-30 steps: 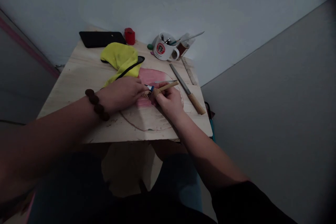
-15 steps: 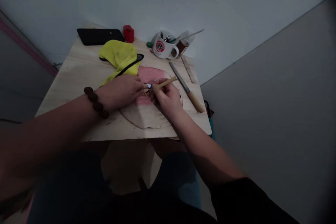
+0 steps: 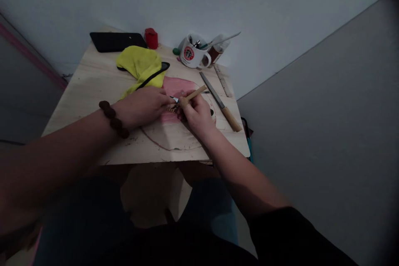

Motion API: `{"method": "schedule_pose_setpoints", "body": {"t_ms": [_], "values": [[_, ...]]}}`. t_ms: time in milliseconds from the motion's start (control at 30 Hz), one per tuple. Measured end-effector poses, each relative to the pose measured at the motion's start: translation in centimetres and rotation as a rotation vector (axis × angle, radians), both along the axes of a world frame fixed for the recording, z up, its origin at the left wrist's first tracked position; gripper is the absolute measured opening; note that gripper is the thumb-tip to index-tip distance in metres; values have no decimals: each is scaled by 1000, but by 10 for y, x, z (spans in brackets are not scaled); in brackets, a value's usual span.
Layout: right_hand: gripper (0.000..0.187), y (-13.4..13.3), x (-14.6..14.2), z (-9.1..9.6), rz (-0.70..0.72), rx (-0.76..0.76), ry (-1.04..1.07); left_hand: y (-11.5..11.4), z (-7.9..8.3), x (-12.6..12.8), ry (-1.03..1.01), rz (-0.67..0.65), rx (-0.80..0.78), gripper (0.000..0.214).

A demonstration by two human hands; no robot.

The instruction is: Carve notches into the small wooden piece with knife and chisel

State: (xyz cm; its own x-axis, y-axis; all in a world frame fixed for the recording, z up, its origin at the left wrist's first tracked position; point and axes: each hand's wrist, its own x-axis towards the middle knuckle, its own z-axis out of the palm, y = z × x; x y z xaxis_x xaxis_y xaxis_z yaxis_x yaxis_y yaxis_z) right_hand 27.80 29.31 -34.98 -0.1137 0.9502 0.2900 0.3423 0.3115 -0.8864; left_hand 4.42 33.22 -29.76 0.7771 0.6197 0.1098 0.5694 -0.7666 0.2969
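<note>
My right hand [image 3: 199,114] is closed around a carving knife [image 3: 199,91] with a pale wooden handle slanting up to the right. The short shiny blade points left. My left hand [image 3: 148,104], below a dark beaded bracelet [image 3: 114,119], lies palm down with bent fingers close together at the blade's tip. Whatever those fingers grip, if anything, is hidden. Beneath both hands is a round outline with a pink area [image 3: 179,85] on the pale wooden surface. A small ribbed patch [image 3: 171,109] shows between the hands.
A yellow cloth [image 3: 141,62] with black trim lies beyond my left hand. To the right are a wooden-handled saw-like blade [image 3: 230,118] and a ruler [image 3: 222,81]. A mug of tools [image 3: 193,56], a bottle [image 3: 216,52], a red object [image 3: 151,38] and a black tablet-like slab [image 3: 116,42] stand along the wall.
The knife handle and my right hand have shifted very slightly. The whole view has moved a little; both hands keep nearly the same hold.
</note>
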Motion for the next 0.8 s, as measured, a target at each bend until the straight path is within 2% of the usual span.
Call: {"method": "schedule_pose_setpoints", "body": {"t_ms": [67,500,800], "values": [[42,0,-1,1,-29,15,12,0,0,0,1,-3,2,34],[34,1,-1,6,-4,12,-16,2,-3,0,-30,3,1,32],[34,6,-8,11,35,-85,34,2,-2,0,2,8,2,34]]}}
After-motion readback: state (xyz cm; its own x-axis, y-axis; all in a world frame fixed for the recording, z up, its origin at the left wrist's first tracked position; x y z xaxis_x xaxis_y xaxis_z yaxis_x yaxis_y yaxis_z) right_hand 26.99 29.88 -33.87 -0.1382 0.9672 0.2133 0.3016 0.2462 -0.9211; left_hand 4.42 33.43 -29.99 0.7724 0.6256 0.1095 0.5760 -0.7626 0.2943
